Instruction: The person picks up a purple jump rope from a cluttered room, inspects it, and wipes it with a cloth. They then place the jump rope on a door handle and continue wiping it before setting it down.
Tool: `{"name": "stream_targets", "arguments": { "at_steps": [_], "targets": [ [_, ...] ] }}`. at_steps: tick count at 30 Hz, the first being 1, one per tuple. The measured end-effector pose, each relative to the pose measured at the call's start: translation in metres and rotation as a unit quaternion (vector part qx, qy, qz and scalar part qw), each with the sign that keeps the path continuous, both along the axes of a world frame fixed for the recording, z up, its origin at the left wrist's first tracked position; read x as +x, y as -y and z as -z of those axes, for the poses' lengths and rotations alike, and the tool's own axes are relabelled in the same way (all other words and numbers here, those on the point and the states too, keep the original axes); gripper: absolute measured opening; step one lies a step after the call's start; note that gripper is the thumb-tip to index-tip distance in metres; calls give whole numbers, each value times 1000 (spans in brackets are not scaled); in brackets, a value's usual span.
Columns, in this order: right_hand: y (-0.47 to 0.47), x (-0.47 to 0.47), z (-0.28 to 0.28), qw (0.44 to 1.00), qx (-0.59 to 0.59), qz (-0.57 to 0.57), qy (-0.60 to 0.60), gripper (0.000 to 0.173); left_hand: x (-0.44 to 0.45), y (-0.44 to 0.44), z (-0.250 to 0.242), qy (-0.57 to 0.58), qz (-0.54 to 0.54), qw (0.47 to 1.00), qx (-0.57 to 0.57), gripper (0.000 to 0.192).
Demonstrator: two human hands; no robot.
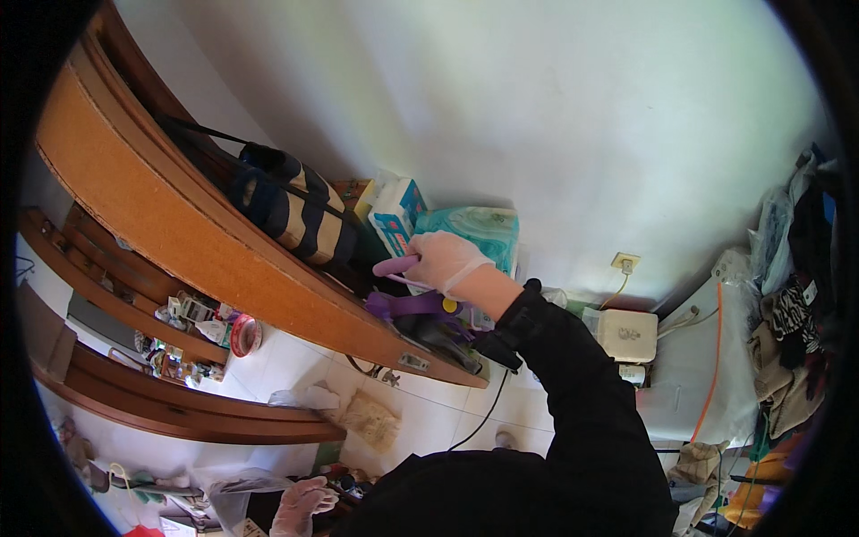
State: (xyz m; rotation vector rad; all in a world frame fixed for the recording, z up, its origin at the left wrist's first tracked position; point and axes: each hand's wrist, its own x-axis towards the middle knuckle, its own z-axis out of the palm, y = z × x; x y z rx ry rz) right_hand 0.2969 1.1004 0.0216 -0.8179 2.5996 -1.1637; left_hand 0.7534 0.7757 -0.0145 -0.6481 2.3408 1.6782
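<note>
My right hand [446, 262], in a thin translucent glove, grips a lilac rod-like handle [392, 266] near the inner face of the open wooden door. Just below the hand is a darker purple item [409, 305] with a yellow round spot; whether it joins the handle cannot be told. Behind my hand, against the wall, stand a turquoise marbled pack [480, 225] and a white-and-blue packet [396, 215]. My left hand [305, 505], also gloved, is low at the bottom edge, fingers apart, with nothing seen in it.
The wooden door [221, 248] crosses the left side, and a striped bag [295, 208] hangs behind it. A cable [486, 416] runs over the tiled floor. To the right are a white box [627, 335], a plastic-covered appliance [691, 362] and piled clothes [792, 335].
</note>
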Motion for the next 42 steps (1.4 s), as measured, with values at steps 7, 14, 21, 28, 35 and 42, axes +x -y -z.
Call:
{"name": "stream_targets", "arguments": {
  "at_steps": [7,14,21,28,35,42],
  "targets": [
    [25,-7,1,998,32,-55,21,31,10,11,23,-14,24,999,-43,38],
    [14,-11,9,988,27,-150,1,38,5,-9,13,50,-126,988,79,38],
    [-15,-2,16,983,16,-181,-19,41,1,-7,17,33,-54,997,33,39],
    [-49,10,28,988,-79,-111,73,40,-8,-35,0,54,-194,972,120,28],
    [-51,3,72,985,-112,-94,96,39,-10,-40,-6,39,-189,971,139,27],
    [-57,1,97,953,-105,-92,267,38,-6,-31,2,60,-174,974,132,31]
  ]
}}
